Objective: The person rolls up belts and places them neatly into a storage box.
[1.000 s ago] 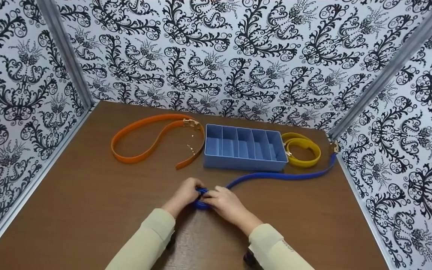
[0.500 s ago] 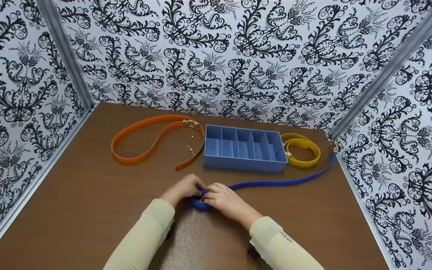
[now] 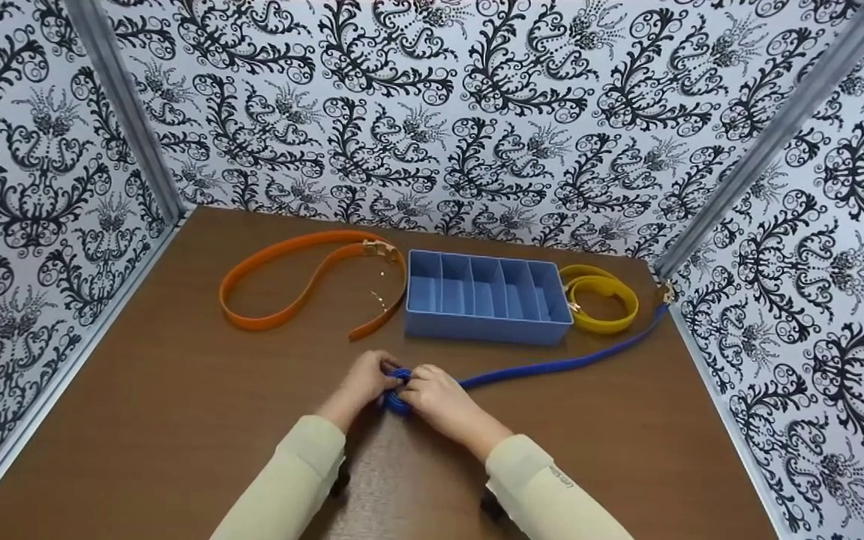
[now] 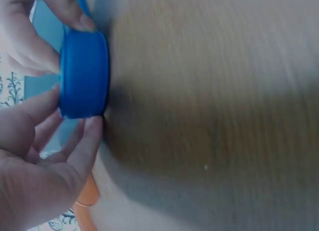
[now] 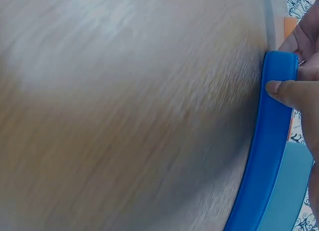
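Observation:
A blue strap (image 3: 544,368) is partly wound into a flat roll standing on its edge on the table; its loose length runs to the right and ends at a gold metal clasp (image 3: 666,291). My left hand (image 3: 367,380) holds the roll from the left; in the left wrist view, thumb and fingers are against the blue roll (image 4: 83,74). From the other side, my right hand (image 3: 438,391) pinches the roll, where the loose length leaves it. The right wrist view shows its thumb pressing the strap's outer face (image 5: 271,136). Palms hide part of the roll in the head view.
Behind the hands stands a blue-grey divided box (image 3: 488,328). An orange strap (image 3: 252,323) with gold hardware lies looped to its left, and a coiled yellow strap (image 3: 604,327) sits against its right side. Patterned walls enclose the brown table (image 3: 177,420).
The blue strap's loose length has been drawn nearer and straighter, its middle shifting toward the hands. Both hands keep hold of the roll, with small finger movements around it.

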The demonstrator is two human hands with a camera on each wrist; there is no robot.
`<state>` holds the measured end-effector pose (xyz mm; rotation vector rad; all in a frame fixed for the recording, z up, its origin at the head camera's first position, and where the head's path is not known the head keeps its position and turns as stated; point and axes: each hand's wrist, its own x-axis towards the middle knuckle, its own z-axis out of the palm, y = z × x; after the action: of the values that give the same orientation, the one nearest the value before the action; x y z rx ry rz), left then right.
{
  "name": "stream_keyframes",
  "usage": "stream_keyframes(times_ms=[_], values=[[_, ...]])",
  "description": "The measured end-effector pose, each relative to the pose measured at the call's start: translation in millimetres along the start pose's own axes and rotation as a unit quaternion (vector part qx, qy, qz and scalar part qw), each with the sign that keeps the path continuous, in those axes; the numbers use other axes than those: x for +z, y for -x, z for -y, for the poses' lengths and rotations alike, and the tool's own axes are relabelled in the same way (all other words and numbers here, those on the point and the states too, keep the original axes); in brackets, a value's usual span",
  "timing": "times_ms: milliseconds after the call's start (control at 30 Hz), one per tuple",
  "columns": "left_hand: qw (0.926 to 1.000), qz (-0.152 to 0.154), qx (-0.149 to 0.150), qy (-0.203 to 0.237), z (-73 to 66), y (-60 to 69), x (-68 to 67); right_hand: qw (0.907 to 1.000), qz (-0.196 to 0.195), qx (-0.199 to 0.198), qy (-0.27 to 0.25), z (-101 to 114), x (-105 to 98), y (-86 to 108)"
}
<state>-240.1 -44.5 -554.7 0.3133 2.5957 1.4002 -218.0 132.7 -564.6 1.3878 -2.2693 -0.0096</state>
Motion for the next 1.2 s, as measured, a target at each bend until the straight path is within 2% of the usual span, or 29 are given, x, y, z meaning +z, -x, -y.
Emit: stream_keyframes(times_ms=[133,200,333,467,567,633,733,867,933,1000,1067,1200], values=[[0.9996,-0.017,0.002,-0.024,-4.8,1.7,2.2,0.9991,0.005,0.041,0.002,2.7,1.5,-4.1],[0.9987,-0.02,0.015,-0.044,-6.9,1.8,3.0,0.9992,-0.004,0.039,-0.001,0.6,1.7,-4.6],[0.9975,-0.018,0.044,-0.052,-6.4,0.6,2.8,0.9992,-0.016,0.015,-0.033,-10.5,1.0,-2.9],[0.9966,0.013,0.065,-0.049,-4.9,-1.0,0.3,0.9976,0.001,0.003,-0.069,-20.9,-4.9,2.2],[0.9925,0.043,0.103,-0.05,-2.9,-1.1,-2.4,0.9977,0.018,-0.027,-0.06,-23.4,-8.7,5.9],[0.9868,0.063,0.138,-0.057,-1.2,-1.0,-4.4,0.9971,0.022,-0.057,-0.044,-22.8,-10.2,8.1],[0.9781,0.084,0.176,-0.073,1.1,-1.9,-7.1,0.9955,0.012,-0.093,-0.013,-20.7,-10.1,9.9],[0.9729,0.092,0.195,-0.083,3.8,-3.8,-9.4,0.9952,-0.011,-0.095,-0.019,-17.8,-7.2,8.3],[0.9731,0.087,0.197,-0.08,4.9,-4.1,-9.1,0.996,-0.013,-0.084,-0.027,-15.7,-6.2,6.2],[0.9766,0.076,0.189,-0.071,6.5,-3.3,-7.6,0.9971,-0.008,-0.073,-0.021,-13.3,-5.7,4.4],[0.9831,0.055,0.166,-0.055,8.3,-1.4,-4.9,0.998,0.002,-0.063,-0.009,-10.8,-6.0,3.2],[0.9944,0.009,0.101,-0.029,10.5,4.4,1.4,0.9986,0.025,-0.046,0.01,-7.5,-5.4,2.6]])
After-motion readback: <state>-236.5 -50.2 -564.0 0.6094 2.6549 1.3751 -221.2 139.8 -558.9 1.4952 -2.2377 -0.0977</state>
